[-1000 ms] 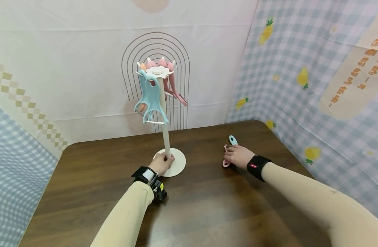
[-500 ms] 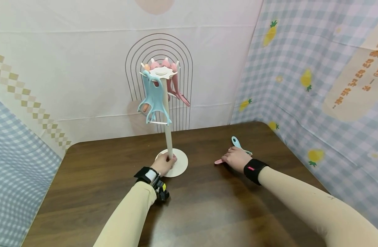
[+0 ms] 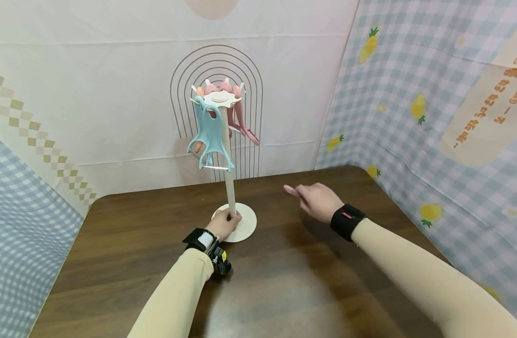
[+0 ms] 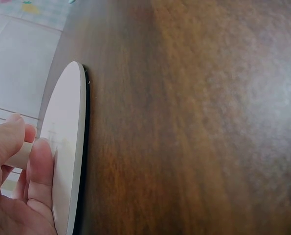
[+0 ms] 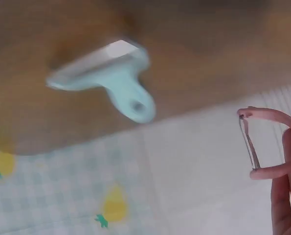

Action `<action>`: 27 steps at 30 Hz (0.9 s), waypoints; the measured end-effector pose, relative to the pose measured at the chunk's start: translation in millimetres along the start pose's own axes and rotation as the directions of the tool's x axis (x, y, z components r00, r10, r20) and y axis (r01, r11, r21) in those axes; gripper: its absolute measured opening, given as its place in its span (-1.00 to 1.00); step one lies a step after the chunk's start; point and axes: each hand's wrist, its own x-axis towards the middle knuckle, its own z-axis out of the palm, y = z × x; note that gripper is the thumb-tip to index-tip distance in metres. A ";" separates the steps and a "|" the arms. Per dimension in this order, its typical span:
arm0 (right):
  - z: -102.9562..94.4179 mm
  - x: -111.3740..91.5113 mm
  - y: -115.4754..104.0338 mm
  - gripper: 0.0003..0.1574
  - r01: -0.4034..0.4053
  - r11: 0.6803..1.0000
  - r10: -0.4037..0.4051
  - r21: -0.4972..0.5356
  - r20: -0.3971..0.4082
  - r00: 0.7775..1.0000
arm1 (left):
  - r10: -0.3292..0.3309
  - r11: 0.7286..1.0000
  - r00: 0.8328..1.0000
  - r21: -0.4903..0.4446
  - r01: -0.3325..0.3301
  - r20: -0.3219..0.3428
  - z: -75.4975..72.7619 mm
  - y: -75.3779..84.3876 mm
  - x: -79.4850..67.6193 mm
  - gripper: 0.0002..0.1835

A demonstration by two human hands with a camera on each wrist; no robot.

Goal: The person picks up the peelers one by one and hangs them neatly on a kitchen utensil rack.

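Observation:
My left hand (image 3: 224, 225) grips the pole (image 4: 19, 155) of a white stand low down, just above its round base (image 3: 247, 223). In the head view, light blue peelers (image 3: 214, 134) and pink peelers (image 3: 240, 115) hang from hooks around the stand's top, with an orange one partly hidden behind. My right hand (image 3: 322, 202) holds a pink peeler (image 5: 272, 114) above the table, right of the stand; its handle end points left. A light blue peeler (image 5: 123, 88) lies on the table, blurred in the right wrist view and almost wholly hidden by the hand in the head view.
A dark brown wooden table (image 3: 148, 272) bears the stand. White patterned cloth (image 3: 127, 108) hangs behind it, and blue checked cloth (image 3: 410, 94) hangs along the right side. More checked cloth hangs at the left.
My right hand has picked the pink peeler up off the table and raised it, turning its handle end leftward. The left hand stays on the pole.

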 end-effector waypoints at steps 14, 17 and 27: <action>-119.7 81.3 -47.2 -0.83 0.055 0.970 0.080 0.238 -0.523 0.849 | -0.001 1.000 1.000 0.010 0.001 0.017 -2.0 3.5 -3.1 -0.85; -134.3 93.5 -62.8 -0.81 0.084 0.965 0.078 0.248 -0.578 0.812 | -0.006 1.000 1.000 0.011 0.006 0.015 -2.3 4.7 -4.1 -0.85; -160.9 128.1 -96.8 -0.83 0.107 0.981 0.025 0.163 -0.652 0.758 | -0.030 1.000 0.999 0.008 0.030 0.025 -0.8 3.2 -2.1 -0.85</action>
